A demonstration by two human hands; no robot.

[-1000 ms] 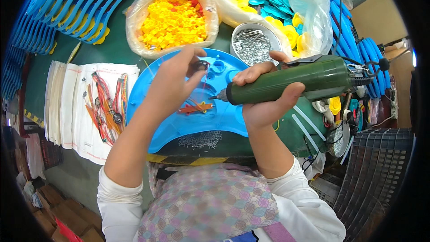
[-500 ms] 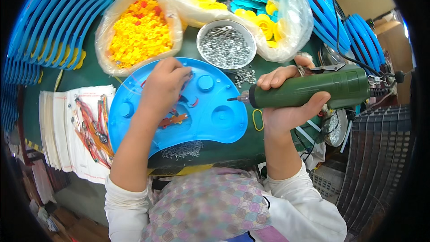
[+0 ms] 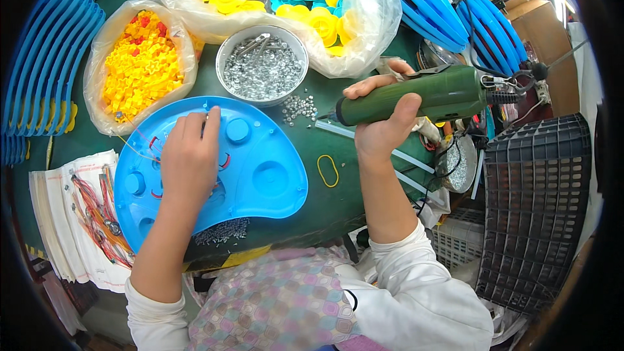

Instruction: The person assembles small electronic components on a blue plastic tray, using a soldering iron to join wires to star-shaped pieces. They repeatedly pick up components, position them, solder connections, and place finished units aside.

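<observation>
My left hand (image 3: 190, 159) rests palm down over a blue kidney-shaped plastic shell (image 3: 286, 149). Its fingers are bent together near the shell's far edge; whatever is under the fingertips is hidden. Thin wires (image 3: 151, 156) and small red pieces (image 3: 225, 160) show inside the shell around that hand. A green electric screwdriver (image 3: 409, 97) lies in my right hand (image 3: 385, 131), level above the table, with fingers and thumb wrapped around its body. Its tip points left, beyond the shell's right edge, near loose small metal pieces (image 3: 299, 110).
A bowl of metal pieces (image 3: 298, 49) stands behind the shell. Bags of yellow pieces (image 3: 140, 68) and yellow and teal discs (image 3: 322, 23) are further back. Wire bundles (image 3: 101, 211) lie left on white sheets. A yellow band (image 3: 327, 170) and black crate (image 3: 536, 201) are right.
My view has shifted, so the table's things appear further left. My left hand has turned flatter, its fingers reaching further forward. The screwdriver has moved right, away from the shell.
</observation>
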